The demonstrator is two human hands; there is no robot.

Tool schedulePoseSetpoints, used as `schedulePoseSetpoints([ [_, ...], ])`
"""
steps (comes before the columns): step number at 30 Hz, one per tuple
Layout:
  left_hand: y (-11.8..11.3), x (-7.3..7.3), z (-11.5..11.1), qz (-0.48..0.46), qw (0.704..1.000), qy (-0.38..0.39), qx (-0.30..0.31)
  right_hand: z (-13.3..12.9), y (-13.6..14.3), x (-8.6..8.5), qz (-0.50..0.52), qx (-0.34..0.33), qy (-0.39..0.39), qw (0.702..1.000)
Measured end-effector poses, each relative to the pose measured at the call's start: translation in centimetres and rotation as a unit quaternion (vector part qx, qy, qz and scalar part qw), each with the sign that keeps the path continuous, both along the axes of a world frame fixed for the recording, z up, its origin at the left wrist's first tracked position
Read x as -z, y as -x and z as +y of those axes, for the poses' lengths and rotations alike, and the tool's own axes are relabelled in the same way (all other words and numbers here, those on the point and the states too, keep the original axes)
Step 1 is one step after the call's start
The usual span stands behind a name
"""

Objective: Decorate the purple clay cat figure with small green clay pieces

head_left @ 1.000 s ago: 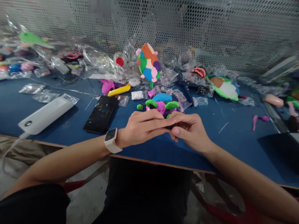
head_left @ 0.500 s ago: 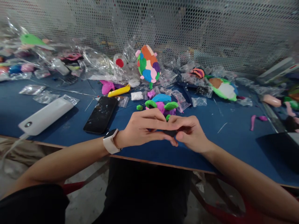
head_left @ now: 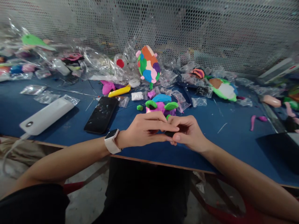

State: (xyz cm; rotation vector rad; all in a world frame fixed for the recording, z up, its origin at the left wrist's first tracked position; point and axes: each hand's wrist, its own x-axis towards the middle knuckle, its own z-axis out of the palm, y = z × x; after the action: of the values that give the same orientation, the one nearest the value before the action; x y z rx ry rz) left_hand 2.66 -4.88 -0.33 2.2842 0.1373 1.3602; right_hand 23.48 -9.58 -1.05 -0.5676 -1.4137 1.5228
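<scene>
Black piece (head_left: 169,134), pinched by left hand (head_left: 147,129) and right hand (head_left: 190,133) above bench (head_left: 229,149), near six o'clock edge; two-handed likely because small, soft. Figure (head_left: 160,107) at twelve o'clock, probably for easy reach.

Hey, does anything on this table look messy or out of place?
Mostly clutter: clear wrappers are strewn along the back of the blue table, and two magenta scraps lie loose on the right. The black phone has pale marks on its screen; whether smudges or reflections, I can't tell.
</scene>
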Motion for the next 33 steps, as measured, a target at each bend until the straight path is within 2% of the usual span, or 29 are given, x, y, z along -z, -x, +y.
schedulePoseSetpoints([
  [7,0.1,-0.6,0.2,-0.012,0.998,0.068,0.007,-0.1,-0.3,-0.4,0.009,-0.019,0.013,1.0],
  [12,0.0,-0.8,0.4,0.001,0.998,0.062,0.027,0.0,-0.5,-0.5,-0.002,-0.036,0.015,0.999],
  [16,0.0,-0.5,0.3,-0.021,0.996,0.082,-0.019,0.0,-0.3,-0.4,0.003,0.005,-0.011,1.0],
  [18,0.0,-0.4,0.3,-0.029,0.996,0.069,-0.042,-0.1,-0.2,-0.5,-0.004,0.028,-0.022,0.999],
  [22,0.2,-0.6,0.2,-0.013,0.997,-0.022,-0.072,-0.5,0.0,-1.0,-0.042,0.066,-0.045,0.996],
  [24,0.4,-0.8,0.4,-0.014,0.995,-0.028,-0.095,-0.6,-0.2,-1.3,-0.077,0.097,-0.072,0.99],
  [27,0.7,-0.9,1.6,-0.065,0.986,0.043,-0.148,-0.4,-1.0,-1.8,-0.154,0.189,-0.161,0.957],
  [29,0.8,-0.5,3.0,-0.13,0.971,0.096,-0.177,0.0,-1.7,-2.0,-0.21,0.263,-0.254,0.907],
  [31,0.9,0.0,4.5,-0.182,0.961,0.104,-0.18,0.5,-2.3,-2.1,-0.258,0.32,-0.343,0.845],
  [33,0.9,0.6,5.5,-0.168,0.959,0.133,-0.187,1.0,-2.5,-2.1,-0.291,0.354,-0.397,0.795],
])
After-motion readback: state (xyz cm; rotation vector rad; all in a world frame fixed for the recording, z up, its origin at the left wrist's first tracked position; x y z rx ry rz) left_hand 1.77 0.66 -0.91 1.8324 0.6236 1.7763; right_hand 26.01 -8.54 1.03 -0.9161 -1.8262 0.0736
